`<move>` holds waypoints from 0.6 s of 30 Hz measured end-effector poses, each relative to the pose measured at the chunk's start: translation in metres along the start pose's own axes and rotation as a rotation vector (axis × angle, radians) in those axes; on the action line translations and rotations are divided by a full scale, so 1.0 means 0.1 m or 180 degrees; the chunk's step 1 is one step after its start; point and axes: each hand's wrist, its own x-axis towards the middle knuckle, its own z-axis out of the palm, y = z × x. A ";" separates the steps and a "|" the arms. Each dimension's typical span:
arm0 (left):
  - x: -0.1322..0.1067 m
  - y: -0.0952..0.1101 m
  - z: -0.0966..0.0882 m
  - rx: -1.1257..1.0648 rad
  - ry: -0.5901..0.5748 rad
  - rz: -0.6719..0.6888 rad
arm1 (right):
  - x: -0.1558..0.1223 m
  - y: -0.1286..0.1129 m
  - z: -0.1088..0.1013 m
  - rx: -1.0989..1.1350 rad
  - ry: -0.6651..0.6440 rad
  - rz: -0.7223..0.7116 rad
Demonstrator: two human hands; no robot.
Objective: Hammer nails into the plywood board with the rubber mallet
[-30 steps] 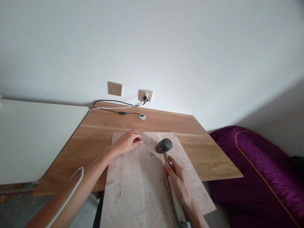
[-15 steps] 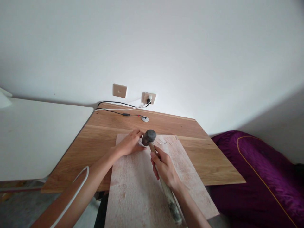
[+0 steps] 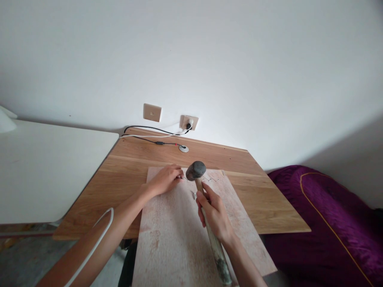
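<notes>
My right hand (image 3: pixel 214 213) is wrapped round the pale wooden handle of a mallet (image 3: pixel 196 171) with a dark, blunt head. The mallet head is over the far part of a whitish, worn wooden board (image 3: pixel 167 235). Near the board's far left corner is my left hand (image 3: pixel 167 179), fingers curled together at a small dark or metallic bit too small to name. A thin zigzag line of metal (image 3: pixel 213 180) runs along the board to the right of the mallet head. Beside my right fingers shows a small shiny piece (image 3: pixel 194 195), partly hidden.
Under the board is a brown wooden tabletop (image 3: pixel 266 207). Black and white cables (image 3: pixel 143 136) run along its back to a wall socket (image 3: pixel 189 122), near a round cable grommet (image 3: pixel 183 148). A white table (image 3: pixel 54 171) adjoins at left; purple fabric (image 3: pixel 299 231) lies at right.
The mallet and my right hand have shifted a little to the right, away from my left hand. My left fingers have drawn together. A small shiny piece has come into view on the board.
</notes>
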 end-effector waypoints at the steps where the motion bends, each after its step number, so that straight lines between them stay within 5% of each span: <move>1: 0.00 0.00 0.00 0.0042 -0.0010 0.0022 | 0.00 -0.01 0.01 0.0005 -0.0006 -0.0023; 12: -0.05 0.04 -0.03 -0.0094 0.0003 -0.0290 | 0.01 0.00 -0.01 -0.0401 -0.0250 0.0121; 18: -0.03 0.02 -0.02 -0.0340 0.0045 -0.0343 | -0.03 -0.02 -0.02 -0.0190 -0.0026 0.0037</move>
